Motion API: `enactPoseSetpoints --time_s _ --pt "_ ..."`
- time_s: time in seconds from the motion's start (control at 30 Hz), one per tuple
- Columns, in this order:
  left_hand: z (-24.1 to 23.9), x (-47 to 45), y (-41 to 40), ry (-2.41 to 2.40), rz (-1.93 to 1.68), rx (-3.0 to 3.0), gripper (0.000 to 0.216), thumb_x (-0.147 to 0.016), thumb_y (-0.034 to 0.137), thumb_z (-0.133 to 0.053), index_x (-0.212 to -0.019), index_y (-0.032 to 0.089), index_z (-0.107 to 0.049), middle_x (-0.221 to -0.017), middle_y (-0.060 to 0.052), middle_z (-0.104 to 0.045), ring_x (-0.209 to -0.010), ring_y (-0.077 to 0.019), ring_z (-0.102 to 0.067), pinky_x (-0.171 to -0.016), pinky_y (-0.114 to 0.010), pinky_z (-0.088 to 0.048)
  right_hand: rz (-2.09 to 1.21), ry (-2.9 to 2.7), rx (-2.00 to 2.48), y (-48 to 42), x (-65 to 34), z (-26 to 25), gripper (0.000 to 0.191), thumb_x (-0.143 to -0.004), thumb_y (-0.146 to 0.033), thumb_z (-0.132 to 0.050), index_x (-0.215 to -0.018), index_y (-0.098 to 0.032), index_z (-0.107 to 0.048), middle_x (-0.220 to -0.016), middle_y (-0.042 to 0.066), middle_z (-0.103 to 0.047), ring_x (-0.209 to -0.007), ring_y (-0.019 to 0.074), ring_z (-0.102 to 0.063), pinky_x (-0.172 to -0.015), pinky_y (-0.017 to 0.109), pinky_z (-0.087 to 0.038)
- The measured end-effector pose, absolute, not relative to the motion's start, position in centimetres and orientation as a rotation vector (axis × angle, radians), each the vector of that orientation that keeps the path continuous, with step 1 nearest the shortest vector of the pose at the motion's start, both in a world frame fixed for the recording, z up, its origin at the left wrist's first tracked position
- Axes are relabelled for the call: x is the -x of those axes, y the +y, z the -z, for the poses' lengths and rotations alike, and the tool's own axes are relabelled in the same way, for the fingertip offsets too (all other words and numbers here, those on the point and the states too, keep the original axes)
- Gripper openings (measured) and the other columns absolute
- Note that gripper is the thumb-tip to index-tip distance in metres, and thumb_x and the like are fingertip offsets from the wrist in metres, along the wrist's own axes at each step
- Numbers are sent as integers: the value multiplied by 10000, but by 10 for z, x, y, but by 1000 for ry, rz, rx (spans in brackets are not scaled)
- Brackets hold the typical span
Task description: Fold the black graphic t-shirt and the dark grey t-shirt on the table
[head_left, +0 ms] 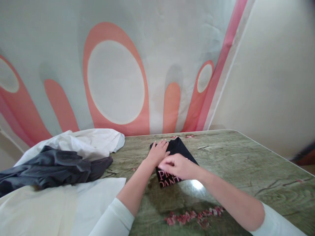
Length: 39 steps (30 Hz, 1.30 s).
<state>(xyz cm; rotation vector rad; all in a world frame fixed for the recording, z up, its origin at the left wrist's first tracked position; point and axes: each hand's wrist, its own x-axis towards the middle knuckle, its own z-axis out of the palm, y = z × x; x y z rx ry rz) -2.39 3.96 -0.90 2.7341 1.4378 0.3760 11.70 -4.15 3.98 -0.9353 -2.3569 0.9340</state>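
A folded black garment (180, 149) with pink lettering lies on the green wood-patterned table (241, 170), near its far edge. My left hand (157, 151) rests flat on the garment's left part, fingers stretched out. My right hand (178, 166) lies across the garment's near part, just above the lettering, fingers together and pressing down on the cloth. Both forearms reach in from the bottom of the view, in white sleeves.
A heap of clothes fills the left of the table: a white garment (91, 141) at the back, a dark grey one (49, 167) in the middle, a cream and white cloth (49, 206) in front. A wall hanging with pink ovals (115, 82) hangs behind.
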Motion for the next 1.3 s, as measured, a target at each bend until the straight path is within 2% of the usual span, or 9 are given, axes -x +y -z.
enactPoseSetpoints --time_s 0.13,0.27,0.43,0.6,0.73,0.87,1.0,1.13,1.3 --pt "-1 -11 8 1386 -300 -2676 473 -892 400 -320 -1323 212 -372 -1395 -97 -336 -1297 -268 -245 -1048 -478 -147 -669 -1982 1131 9 -152 -17 295 -846 -240 -395 -1024 -129 -603 -1008 88 -648 -915 172 -596 -836 308 -454" --pt "2 -41 -25 1175 -242 -2735 575 -855 575 -273 -1299 234 -405 -1405 -91 -315 -1316 -288 -183 -1048 -492 -140 -531 -2117 1094 37 -173 17 428 -826 -218 -403 -1244 -162 -482 -1316 93 -458 -1214 189 -404 -1032 384 -296" --pt "7 -47 -36 1040 -230 -2850 673 -839 623 -247 -1350 190 -306 -1430 -101 -258 -1323 -296 -142 -1041 -512 -132 -491 -2126 1156 63 -192 50 467 -852 -268 -369 -1303 -163 -423 -1401 80 -335 -1291 198 -284 -1076 416 -215" --pt "7 -38 -24 909 -158 -2892 659 -859 611 -214 -1371 198 -263 -1442 -85 -235 -1322 -264 -169 -1045 -479 -135 -407 -2012 1247 85 -221 64 428 -849 -237 -374 -1259 -173 -480 -1342 74 -429 -1250 193 -362 -1065 407 -251" --pt "-3 -26 -11 732 -154 -2867 595 -847 609 -307 -1313 245 -372 -1406 -53 -327 -1301 -253 -242 -1033 -455 -178 -369 -1928 1304 91 -234 67 406 -831 -176 -386 -1213 -174 -523 -1270 73 -510 -1201 189 -428 -1043 398 -291" --pt "-16 -14 0 742 -283 -2751 455 -917 477 -268 -995 203 -623 -1096 -54 -616 -1081 -196 -513 -923 -309 -346 -336 -1916 1314 90 -234 64 373 -791 -138 -449 -1140 -176 -575 -1211 74 -559 -1151 195 -477 -1015 384 -328" --pt "-17 -15 2 911 -410 -2772 382 -916 393 -333 -846 172 -637 -861 -48 -645 -822 -154 -592 -757 -235 -412 -325 -1871 1338 89 -232 60 312 -782 -171 -500 -1078 -157 -598 -1087 91 -626 -1002 196 -571 -924 359 -410" --pt "-9 -26 -8 939 -384 -2917 346 -925 357 -300 -1014 197 -594 -1060 -46 -607 -961 -166 -558 -831 -274 -394 -330 -1803 1383 93 -234 61 250 -796 -221 -511 -1015 -149 -609 -962 82 -661 -865 172 -609 -821 320 -459" --pt "5 -37 -21 1022 -220 -2974 538 -916 465 -205 -1326 146 -345 -1402 -96 -325 -1284 -209 -279 -1034 -380 -207 -316 -1732 1455 101 -233 66 212 -757 -261 -573 -946 -176 -618 -868 48 -665 -791 167 -606 -778 327 -454"
